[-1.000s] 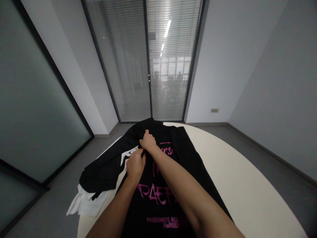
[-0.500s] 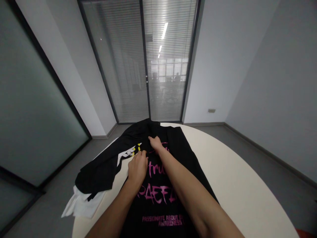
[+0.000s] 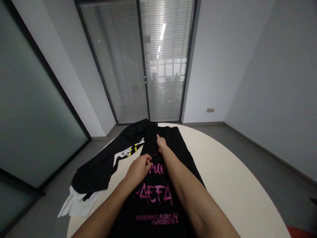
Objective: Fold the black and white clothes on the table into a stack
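One black shirt (image 3: 154, 180): left hand (image 3: 138, 168) upon it, fingers curled; right hand (image 3: 161, 142) beyond the left, both grips unclear. Uneven pulling could bunch the shirt between them.

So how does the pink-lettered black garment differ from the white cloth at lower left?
Print: the black garment bears pink lettering; the visible part of the white cloth shows none.
Place: the garment lies under the left hand and right hand; the cloth juts past the table's left edge.
Extent: far more of the garment shows than of the cloth.
Shared: both are fabric.
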The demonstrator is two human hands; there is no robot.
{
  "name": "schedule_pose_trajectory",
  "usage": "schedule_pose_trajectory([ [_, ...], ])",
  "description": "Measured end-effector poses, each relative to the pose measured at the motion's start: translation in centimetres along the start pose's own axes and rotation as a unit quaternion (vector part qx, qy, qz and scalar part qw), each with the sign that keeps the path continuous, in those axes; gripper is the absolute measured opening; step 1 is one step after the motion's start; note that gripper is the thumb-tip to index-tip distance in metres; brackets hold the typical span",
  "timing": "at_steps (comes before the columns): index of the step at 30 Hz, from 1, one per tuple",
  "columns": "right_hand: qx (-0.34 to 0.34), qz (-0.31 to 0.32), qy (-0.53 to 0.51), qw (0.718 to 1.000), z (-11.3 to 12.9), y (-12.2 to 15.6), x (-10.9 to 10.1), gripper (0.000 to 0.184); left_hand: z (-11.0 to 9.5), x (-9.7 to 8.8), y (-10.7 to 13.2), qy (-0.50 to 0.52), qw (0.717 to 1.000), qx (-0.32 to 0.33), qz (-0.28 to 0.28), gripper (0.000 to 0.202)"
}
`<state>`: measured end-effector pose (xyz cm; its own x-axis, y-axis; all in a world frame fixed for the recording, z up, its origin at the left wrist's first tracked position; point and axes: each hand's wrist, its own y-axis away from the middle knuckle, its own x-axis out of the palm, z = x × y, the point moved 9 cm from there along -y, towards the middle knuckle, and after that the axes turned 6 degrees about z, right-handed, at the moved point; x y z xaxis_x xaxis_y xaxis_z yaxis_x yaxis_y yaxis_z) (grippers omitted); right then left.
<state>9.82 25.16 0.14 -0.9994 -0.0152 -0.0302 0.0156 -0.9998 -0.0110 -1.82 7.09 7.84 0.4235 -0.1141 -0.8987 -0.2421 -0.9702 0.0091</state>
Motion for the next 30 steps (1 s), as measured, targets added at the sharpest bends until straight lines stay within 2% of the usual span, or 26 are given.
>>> schedule_pose_trajectory([
  [3, 0.052, 0.011, -0.051, 0.997, -0.3, 0.3, -0.4, 0.051, -0.9, -0.2, -0.1, 0.044, 0.998, 0.031, -0.021, 0.015],
  [5, 0.063, 0.028, -0.079, 0.994, -0.1, 0.7, -0.1, 0.051, -1.1, -0.2, -0.1, 0.052, 0.997, 0.039, -0.039, 0.015],
  [10, 0.053, 0.067, -0.123, 0.989, 1.7, 1.1, 0.8, 0.032, -1.0, 0.7, -0.6, 0.109, 0.992, 0.041, -0.057, 0.018],
  [12, 0.039, 0.065, -0.130, 0.989, 2.5, 0.7, 0.5, 0.033, -0.9, 1.0, -0.7, 0.148, 0.987, 0.039, -0.052, 0.023],
  [16, 0.034, 0.053, -0.112, 0.992, 2.6, -0.7, -1.3, 0.047, -1.1, 2.0, 0.0, 0.163, 0.985, 0.054, -0.007, 0.040],
  [19, 0.062, 0.054, -0.079, 0.993, 1.1, -1.2, -2.5, 0.047, -1.0, 4.0, 1.3, 0.134, 0.986, 0.036, 0.089, 0.047],
  [21, 0.074, 0.059, -0.056, 0.994, 0.3, -1.4, -2.9, 0.045, -1.3, 4.9, 2.1, 0.126, 0.983, 0.036, 0.129, 0.042],
  [23, 0.067, 0.061, -0.033, 0.995, 0.0, -1.7, -3.1, 0.044, -1.8, 5.0, 2.3, 0.140, 0.981, 0.040, 0.128, 0.035],
  [26, 0.033, 0.056, 0.009, 0.998, 0.7, -2.7, -3.5, 0.046, -2.1, 4.6, 2.0, 0.194, 0.977, 0.022, 0.090, 0.028],
  [28, 0.009, 0.046, 0.047, 0.998, 1.5, -3.6, -4.1, 0.049, -2.2, 4.9, 2.0, 0.217, 0.972, 0.015, 0.088, 0.029],
  [30, -0.014, 0.034, 0.090, 0.995, 2.3, -4.4, -4.9, 0.055, -2.5, 5.7, 2.2, 0.220, 0.969, 0.020, 0.108, 0.036],
])
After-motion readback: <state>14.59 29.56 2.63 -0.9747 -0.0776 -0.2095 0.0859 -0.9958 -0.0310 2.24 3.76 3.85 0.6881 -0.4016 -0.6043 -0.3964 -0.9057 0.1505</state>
